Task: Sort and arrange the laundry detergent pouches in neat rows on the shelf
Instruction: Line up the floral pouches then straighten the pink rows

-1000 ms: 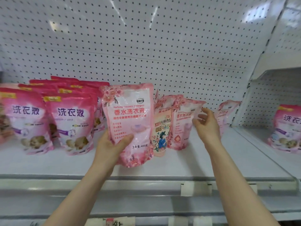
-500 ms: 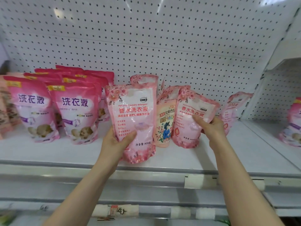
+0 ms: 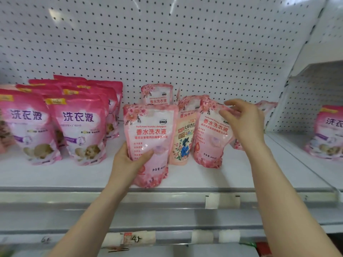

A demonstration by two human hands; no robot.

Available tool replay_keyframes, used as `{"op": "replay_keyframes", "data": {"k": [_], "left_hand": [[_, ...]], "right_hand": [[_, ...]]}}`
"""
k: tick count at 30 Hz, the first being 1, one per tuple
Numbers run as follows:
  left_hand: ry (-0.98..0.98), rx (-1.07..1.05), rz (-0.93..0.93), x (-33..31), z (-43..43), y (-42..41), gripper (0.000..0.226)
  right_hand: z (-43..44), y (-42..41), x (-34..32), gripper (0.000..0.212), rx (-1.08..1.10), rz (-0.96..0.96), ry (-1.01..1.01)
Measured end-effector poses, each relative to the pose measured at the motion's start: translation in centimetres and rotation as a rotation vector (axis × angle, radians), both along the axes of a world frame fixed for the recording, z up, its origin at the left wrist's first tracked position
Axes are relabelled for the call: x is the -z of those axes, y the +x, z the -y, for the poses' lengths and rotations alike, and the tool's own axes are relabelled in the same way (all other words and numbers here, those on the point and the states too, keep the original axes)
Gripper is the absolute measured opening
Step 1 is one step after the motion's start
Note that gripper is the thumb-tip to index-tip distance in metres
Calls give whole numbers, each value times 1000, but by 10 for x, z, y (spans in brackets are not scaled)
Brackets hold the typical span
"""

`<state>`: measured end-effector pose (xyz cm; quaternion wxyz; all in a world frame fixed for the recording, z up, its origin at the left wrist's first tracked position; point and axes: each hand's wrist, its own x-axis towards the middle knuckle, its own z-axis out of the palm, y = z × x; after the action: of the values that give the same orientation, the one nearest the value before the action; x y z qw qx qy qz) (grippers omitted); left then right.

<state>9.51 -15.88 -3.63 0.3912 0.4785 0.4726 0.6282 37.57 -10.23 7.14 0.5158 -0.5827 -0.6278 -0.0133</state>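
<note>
At the white shelf (image 3: 55, 175)
My left hand (image 3: 128, 162) grips the front floral pouch (image 3: 150, 138); my right hand (image 3: 243, 123) touches the right floral pouch (image 3: 209, 141), grip unclear.

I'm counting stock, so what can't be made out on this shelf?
Head view:
- Peach pouch: right side covered by the floral pouch.
- Back-right pouch: mostly behind the right hand.
- Dark pink pouch at far right: cut by the frame edge.
- Price tag: blurred.
- Right hand's grip: unclear.
</note>
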Motion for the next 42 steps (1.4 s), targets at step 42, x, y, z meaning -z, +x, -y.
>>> {"op": "replay_keyframes", "data": {"k": [42], "left_hand": [[43,-163,76,-56,16,-96,29]], "right_hand": [[-164,-190,-104,14,-537,531,-692]]}}
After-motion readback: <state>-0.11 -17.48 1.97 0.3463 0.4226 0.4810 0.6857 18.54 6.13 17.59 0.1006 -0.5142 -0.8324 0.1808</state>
